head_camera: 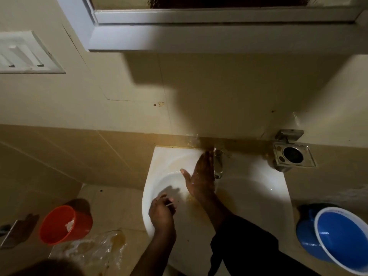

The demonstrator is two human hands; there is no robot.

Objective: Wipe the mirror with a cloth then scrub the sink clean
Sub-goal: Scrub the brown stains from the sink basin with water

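Two buckets [65, 224] beside sink [258, 188]

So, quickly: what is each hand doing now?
Left hand: curled, pinching a small thin white thing, too small to identify.
Right hand: open, fingers straight, beside the tap.

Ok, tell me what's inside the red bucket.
Inside the red bucket, something pale and crumpled lies against the inner wall; it's too blurred to identify. The bucket's near wall hides the bottom, so I can't tell whether anything else is in there.
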